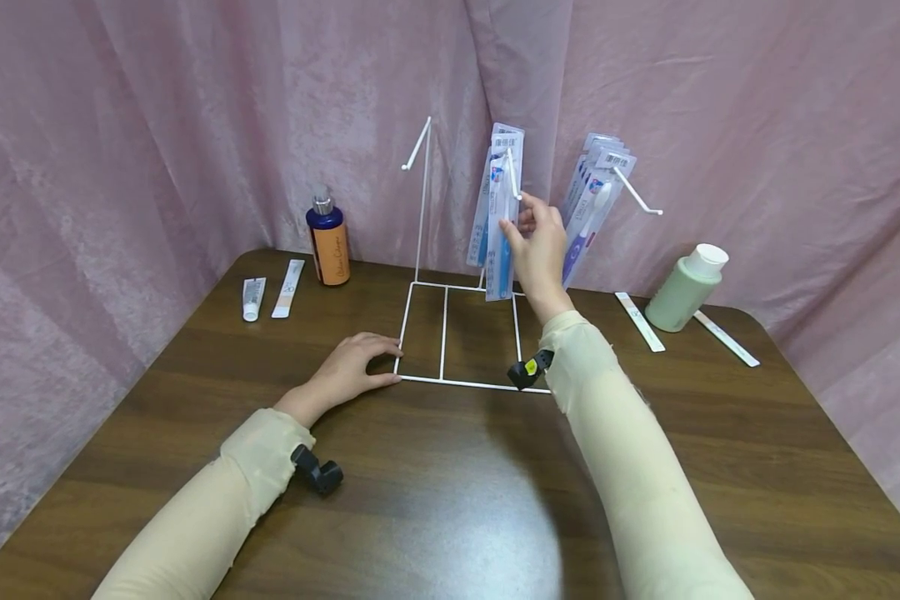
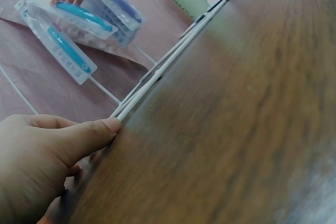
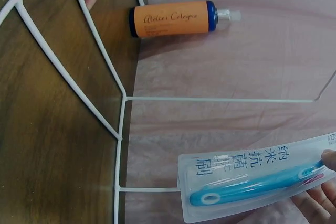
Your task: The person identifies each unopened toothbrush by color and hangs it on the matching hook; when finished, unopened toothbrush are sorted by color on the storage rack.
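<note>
A white wire display rack (image 1: 444, 333) stands on the table, with three upright hooks at its back. My left hand (image 1: 348, 371) holds its front left corner, the thumb at the front rail in the left wrist view. My right hand (image 1: 538, 246) pinches the edge of a packaged blue toothbrush (image 3: 252, 184) on the middle hook. The hook's tip (image 1: 518, 197) sticks out in front of that pack. Behind it hangs another blue toothbrush pack (image 2: 68, 51). Several packs with purple toothbrushes (image 1: 596, 204) hang from the right hook; the left hook (image 1: 417, 146) carries nothing.
A blue bottle with an orange label (image 1: 332, 246) stands left of the rack, near a small tube (image 1: 252, 298) and a flat sachet (image 1: 288, 288). To the right, a green bottle (image 1: 682, 292) lies tilted among two sachets (image 1: 640, 322). Pink curtain (image 1: 195, 125) hangs behind.
</note>
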Available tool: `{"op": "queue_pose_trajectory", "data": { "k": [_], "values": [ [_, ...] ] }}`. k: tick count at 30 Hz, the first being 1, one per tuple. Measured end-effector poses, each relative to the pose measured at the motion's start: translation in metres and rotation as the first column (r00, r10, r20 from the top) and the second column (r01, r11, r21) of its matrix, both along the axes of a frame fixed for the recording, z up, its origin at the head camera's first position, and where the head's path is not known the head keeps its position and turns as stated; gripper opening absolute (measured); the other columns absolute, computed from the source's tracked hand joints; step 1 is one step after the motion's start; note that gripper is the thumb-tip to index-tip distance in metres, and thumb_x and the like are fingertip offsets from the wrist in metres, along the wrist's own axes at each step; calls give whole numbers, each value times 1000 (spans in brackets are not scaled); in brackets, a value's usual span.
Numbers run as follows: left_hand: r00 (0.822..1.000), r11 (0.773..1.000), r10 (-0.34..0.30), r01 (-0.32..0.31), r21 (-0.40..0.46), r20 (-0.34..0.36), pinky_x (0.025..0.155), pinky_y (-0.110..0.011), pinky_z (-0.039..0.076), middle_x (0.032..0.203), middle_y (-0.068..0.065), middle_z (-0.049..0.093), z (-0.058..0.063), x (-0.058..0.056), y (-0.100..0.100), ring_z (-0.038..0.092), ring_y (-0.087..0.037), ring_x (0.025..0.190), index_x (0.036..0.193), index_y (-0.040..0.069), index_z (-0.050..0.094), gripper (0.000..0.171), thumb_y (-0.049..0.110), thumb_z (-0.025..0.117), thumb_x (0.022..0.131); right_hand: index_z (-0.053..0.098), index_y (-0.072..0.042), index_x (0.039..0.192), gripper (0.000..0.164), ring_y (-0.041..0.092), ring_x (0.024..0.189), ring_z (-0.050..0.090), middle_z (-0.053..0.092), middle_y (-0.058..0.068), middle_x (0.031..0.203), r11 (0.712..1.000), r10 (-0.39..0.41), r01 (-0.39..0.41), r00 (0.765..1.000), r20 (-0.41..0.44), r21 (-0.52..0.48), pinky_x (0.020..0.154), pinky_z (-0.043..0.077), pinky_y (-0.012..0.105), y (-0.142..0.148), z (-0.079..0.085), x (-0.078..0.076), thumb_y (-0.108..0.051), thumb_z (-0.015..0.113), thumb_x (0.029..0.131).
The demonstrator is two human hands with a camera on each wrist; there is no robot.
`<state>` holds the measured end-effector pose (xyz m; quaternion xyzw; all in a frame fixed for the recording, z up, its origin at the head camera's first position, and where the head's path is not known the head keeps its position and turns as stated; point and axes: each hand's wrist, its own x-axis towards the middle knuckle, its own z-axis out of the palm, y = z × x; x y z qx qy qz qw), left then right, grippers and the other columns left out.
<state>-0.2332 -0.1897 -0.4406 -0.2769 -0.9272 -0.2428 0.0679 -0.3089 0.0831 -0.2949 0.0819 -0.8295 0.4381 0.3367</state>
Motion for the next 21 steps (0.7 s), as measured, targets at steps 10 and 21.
{"op": "queue_pose_trajectory", "data": {
  "k": [10, 21],
  "values": [
    [1000, 1000, 8, -8, -5, 21, 109, -54, 34, 136, -6, 59, -1, 0, 0, 49, -28, 129, 118, 14, 67, 42, 38, 73, 84, 57, -7, 131, 47, 29, 96, 66, 60, 18, 105, 1000, -29, 29, 999, 43, 11, 88, 53, 35, -1, 0, -11, -15, 71, 86],
    [1000, 1000, 4, -4, 4, 20, 110, -54, 34, 136, -6, 59, -1, -1, 0, 49, -29, 129, 118, 13, 67, 42, 37, 73, 84, 56, -5, 130, 46, 27, 97, 64, 60, 17, 107, 997, -61, 55, 994, 96, 62, 89, 51, 34, 1, 5, -15, -16, 71, 87]
  ]
}}
